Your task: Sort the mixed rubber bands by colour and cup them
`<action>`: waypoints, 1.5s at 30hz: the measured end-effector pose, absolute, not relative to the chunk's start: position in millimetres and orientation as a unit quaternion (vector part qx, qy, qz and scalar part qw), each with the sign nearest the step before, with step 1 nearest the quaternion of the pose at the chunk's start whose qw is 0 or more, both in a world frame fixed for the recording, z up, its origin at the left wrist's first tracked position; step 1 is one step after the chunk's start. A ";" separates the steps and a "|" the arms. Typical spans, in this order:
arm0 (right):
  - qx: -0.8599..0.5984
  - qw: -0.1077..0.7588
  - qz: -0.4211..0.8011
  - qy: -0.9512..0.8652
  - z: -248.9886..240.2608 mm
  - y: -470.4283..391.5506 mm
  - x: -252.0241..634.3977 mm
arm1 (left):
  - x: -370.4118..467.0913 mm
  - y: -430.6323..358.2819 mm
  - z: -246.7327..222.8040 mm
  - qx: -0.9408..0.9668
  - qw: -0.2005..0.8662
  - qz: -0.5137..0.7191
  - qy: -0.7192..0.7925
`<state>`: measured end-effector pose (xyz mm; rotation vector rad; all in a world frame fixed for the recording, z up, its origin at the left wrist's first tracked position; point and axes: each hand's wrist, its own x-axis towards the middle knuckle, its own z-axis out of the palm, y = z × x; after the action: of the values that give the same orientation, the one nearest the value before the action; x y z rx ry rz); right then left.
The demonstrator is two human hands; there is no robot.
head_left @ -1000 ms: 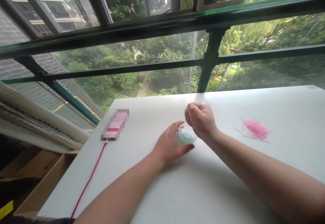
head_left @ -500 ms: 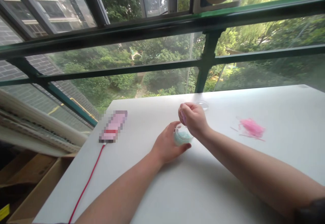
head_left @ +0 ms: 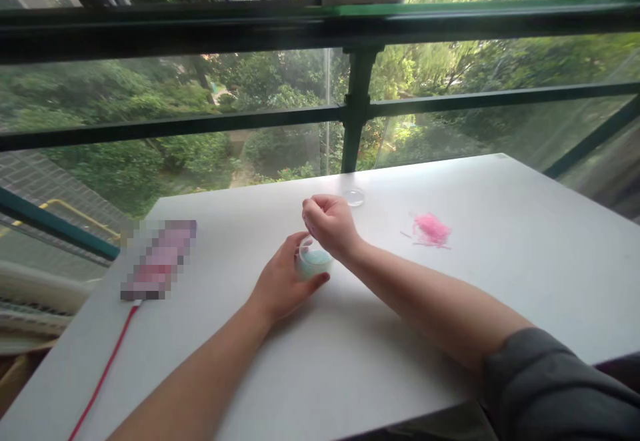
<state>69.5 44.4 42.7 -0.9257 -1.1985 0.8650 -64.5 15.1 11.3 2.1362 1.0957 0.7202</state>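
My left hand (head_left: pixel 283 281) curls around a small clear round tub (head_left: pixel 315 269) standing on the table, with thumb and fingers on either side of it. Pale mint-green stuff fills the tub's lower part. Right above the tub's rim, my right hand (head_left: pixel 330 222) is closed in a fist. A trace of pinkish lilac shows at the fist's lower edge, but the fingers hide most of what they hold. Behind the right fist lies a clear round lid (head_left: pixel 354 197), flat on the table. To the right is a loose heap of pink shreds (head_left: pixel 431 229), a few strands lying apart.
A phone-like device (head_left: pixel 163 257), pixelated, lies on the left of the white table (head_left: pixel 390 367), with a red cable (head_left: pixel 107 364) running to the front edge. A dark green railing (head_left: pixel 356 107) and glass stand beyond the far edge.
The view has turned to the right, so everything sits further left. The left hand still holds the tub; the right fist stays above it, with less of the lilac material showing.
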 end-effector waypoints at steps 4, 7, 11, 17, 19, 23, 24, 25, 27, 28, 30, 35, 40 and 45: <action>-0.405 0.641 0.374 -0.534 43.2 42.7 71.2 | -64.0 14.7 12.1 0.808 0.308 0.275 0.420; -0.407 0.639 0.375 -0.534 43.4 42.4 71.4 | -63.9 14.9 12.4 0.808 0.309 0.271 0.423; -0.406 0.637 0.379 -0.534 43.6 42.6 71.5 | -63.9 14.7 12.4 0.807 0.312 0.275 0.420; -0.406 0.641 0.388 -0.523 42.7 44.7 75.4 | -64.2 14.4 10.8 0.811 0.307 0.278 0.412; -0.408 0.640 0.388 -0.523 43.1 43.9 76.9 | -64.2 14.5 10.5 0.814 0.305 0.276 0.409; -0.405 0.636 0.385 -0.533 45.1 39.7 79.0 | -63.0 14.3 10.3 0.816 0.302 0.273 0.411; -0.404 0.635 0.383 -0.535 45.6 38.7 79.3 | -62.6 14.2 10.0 0.817 0.300 0.272 0.411; -0.404 0.636 0.382 -0.536 46.1 38.1 79.5 | -62.2 14.2 9.5 0.818 0.298 0.271 0.411; -0.401 0.637 0.384 -0.534 47.1 37.6 80.5 | -62.2 14.3 7.8 0.824 0.289 0.267 0.408; -0.399 0.640 0.387 -0.531 47.7 37.6 81.4 | -62.9 14.7 6.9 0.828 0.285 0.265 0.404; -0.393 0.650 0.396 -0.517 49.7 37.0 85.1 | -65.9 16.7 6.5 0.838 0.283 0.257 0.389; -0.360 0.678 0.468 -0.438 59.0 19.3 117.7 | -75.9 31.0 28.6 0.820 0.272 0.291 0.411; -0.400 0.700 0.446 -0.389 58.3 -17.7 190.5 | -39.7 47.7 74.3 0.855 0.216 0.236 0.409; -0.422 0.774 0.358 -0.307 46.0 -32.4 271.3 | 59.1 66.6 80.2 0.944 0.168 0.031 0.281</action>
<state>271.3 -32.4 46.0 -0.9142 -0.6637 0.7753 59.1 66.6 80.2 2.6859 0.7982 0.0879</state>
